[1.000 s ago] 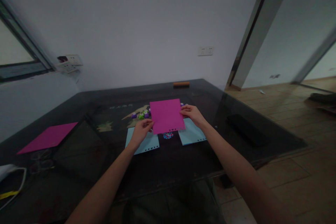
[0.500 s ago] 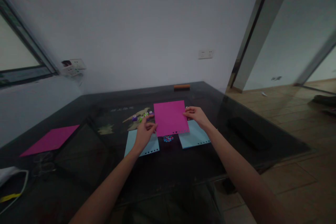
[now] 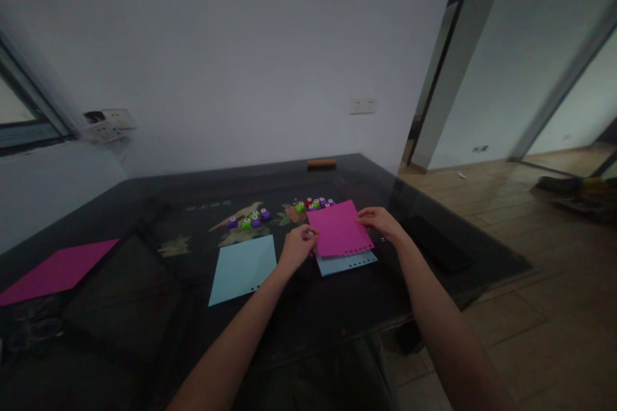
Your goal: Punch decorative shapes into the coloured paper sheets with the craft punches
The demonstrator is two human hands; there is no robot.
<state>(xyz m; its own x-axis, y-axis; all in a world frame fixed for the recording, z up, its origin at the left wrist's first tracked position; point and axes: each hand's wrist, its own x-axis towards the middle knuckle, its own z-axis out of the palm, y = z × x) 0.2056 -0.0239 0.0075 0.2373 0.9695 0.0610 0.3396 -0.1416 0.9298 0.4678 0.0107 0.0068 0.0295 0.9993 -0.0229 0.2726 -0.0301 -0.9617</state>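
A pink sheet of paper [image 3: 339, 229] with punched holes along its near edge is held between my two hands. My left hand [image 3: 299, 246] pinches its left edge, and my right hand [image 3: 380, 222] pinches the right edge. Beneath it a light blue sheet [image 3: 346, 262] shows only along its near side, holes visible. Another light blue sheet [image 3: 244, 267] lies flat to the left of my left hand. Just beyond the pink sheet sits a cluster of small green, purple and red pieces with eye-like tops [image 3: 315, 203]. A similar green and purple group [image 3: 250, 219] rests behind the left blue sheet.
The dark glossy table [image 3: 289, 327] has printed flowers. Another pink sheet [image 3: 60, 270] lies at the far left near a dark framed panel [image 3: 130, 295]. An orange-brown bar [image 3: 322, 163] lies at the back edge, and a long black object [image 3: 436, 243] on the right.
Both hands have carried the pink sheet rightward from between the blue sheets to over the right one. The cluster behind it now shows; the small colourful pile at the middle no longer does.
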